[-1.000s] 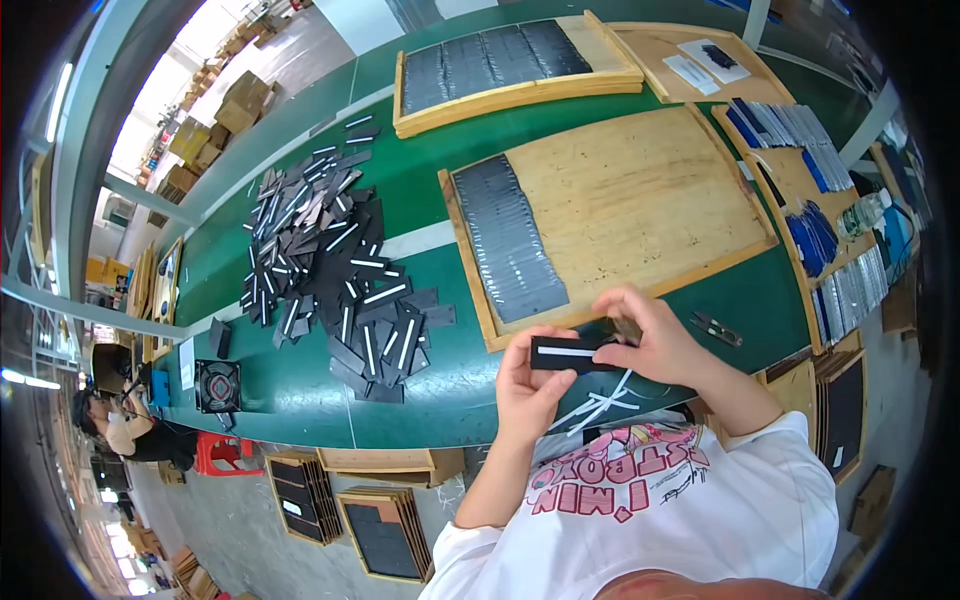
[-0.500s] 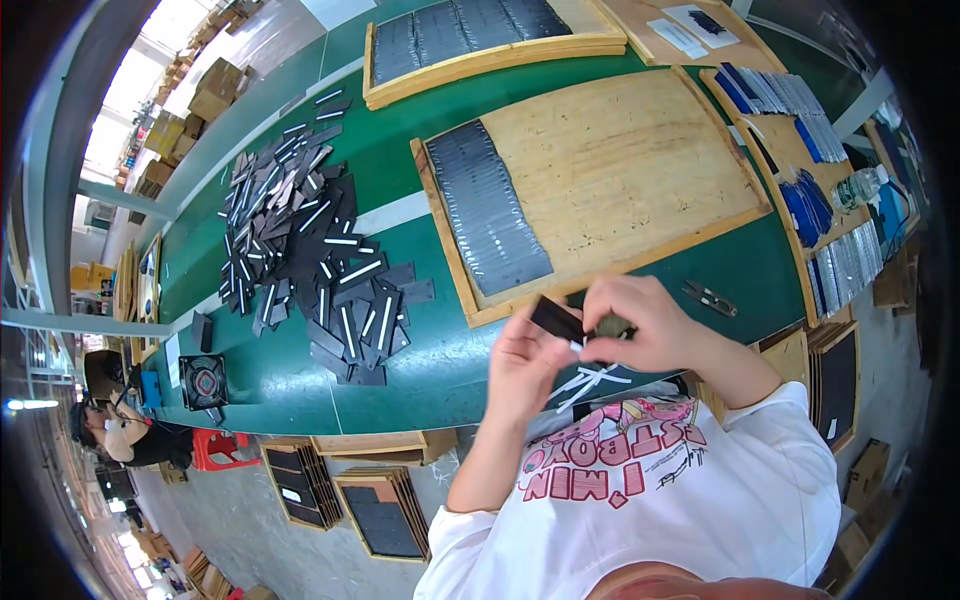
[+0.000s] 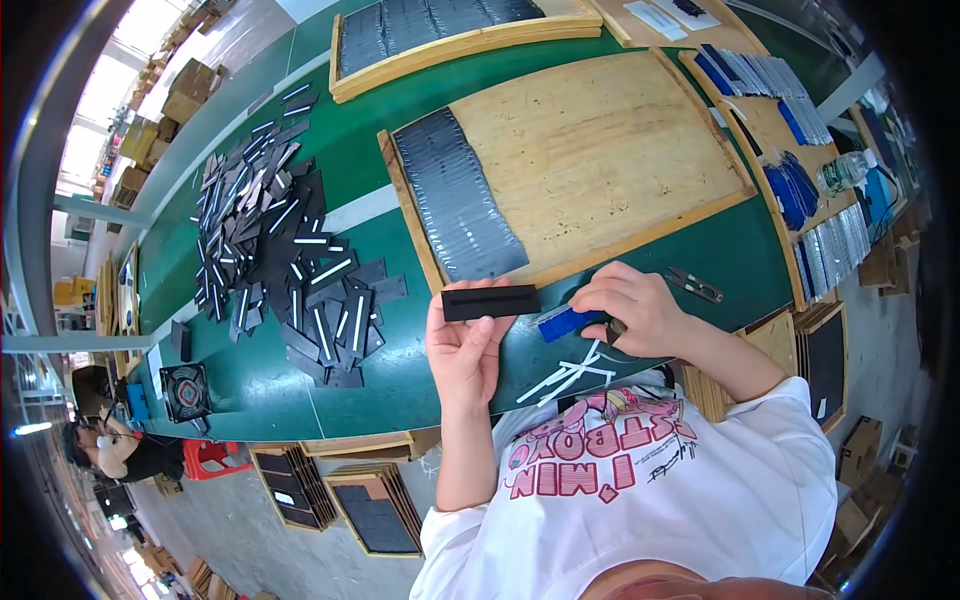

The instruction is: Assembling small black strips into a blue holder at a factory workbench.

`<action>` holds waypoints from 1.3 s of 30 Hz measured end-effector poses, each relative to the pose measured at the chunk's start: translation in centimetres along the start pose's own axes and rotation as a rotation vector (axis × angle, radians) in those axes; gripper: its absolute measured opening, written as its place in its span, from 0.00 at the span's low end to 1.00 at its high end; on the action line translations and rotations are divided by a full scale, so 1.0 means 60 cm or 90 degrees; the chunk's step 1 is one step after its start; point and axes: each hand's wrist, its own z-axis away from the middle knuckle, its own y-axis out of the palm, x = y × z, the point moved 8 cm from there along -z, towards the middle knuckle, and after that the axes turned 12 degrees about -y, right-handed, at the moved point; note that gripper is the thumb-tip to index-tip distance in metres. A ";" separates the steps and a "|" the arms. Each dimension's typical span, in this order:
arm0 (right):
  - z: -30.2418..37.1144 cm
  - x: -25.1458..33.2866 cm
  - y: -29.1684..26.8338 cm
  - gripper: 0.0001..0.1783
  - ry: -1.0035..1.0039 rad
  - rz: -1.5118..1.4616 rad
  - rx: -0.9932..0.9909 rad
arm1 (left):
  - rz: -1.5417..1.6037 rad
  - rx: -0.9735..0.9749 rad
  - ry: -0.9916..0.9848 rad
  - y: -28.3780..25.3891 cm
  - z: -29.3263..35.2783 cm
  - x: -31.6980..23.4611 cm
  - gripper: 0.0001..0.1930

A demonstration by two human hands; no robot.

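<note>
Left grip (image 3: 465, 355) is closed on a flat, matte-black rectangular pc. (image 3: 490, 302), held up over the near side of the counter (image 3: 400, 385): thumb on the near edge, fingers under/behind. Darker line runs along its middle, prob. a groove. Right grip (image 3: 640, 310), just to the right, has its fingertips on a short, shiny blue strip-like pc. (image 3: 568, 322), apparently pinched; a small dark object (image 3: 615, 328) sits against that palm, can't tell what. Black & blue pcs. lie near each other, no clear contact.

To handle well, I'd say: keep left thumb low so the black pc.'s middle stays clear, hold it level, pinch the blue pc. lightly nr its end w/ even pressure, & don't let the dark object knock either.

Further out: loose, narrow white strips (image 3: 565, 378) nr the counter's near edge; dark metal snips (image 3: 694, 285) to the right. Beyond, a shallow wooden tray (image 3: 610, 150) w/ overlapping dark-grey flat pcs. (image 3: 460, 195) along its left end. Far left, a heap of black strips w/ white stripes (image 3: 265, 220). Far right, blue & silver packs (image 3: 765, 75).
</note>
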 end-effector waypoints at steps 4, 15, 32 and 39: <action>-0.003 0.000 0.008 0.21 -0.023 0.016 0.014 | 0.032 0.024 -0.016 0.011 -0.005 0.008 0.23; 0.002 0.000 0.007 0.17 -0.065 0.029 -0.015 | 0.029 0.029 -0.028 0.014 -0.012 0.015 0.22; 0.046 -0.079 -0.127 0.23 0.194 -0.124 -0.215 | -0.013 -0.020 -0.018 -0.003 -0.023 0.029 0.25; 0.222 -0.219 -0.384 0.24 0.357 0.285 -0.397 | -0.014 -0.004 0.002 -0.004 -0.013 0.025 0.26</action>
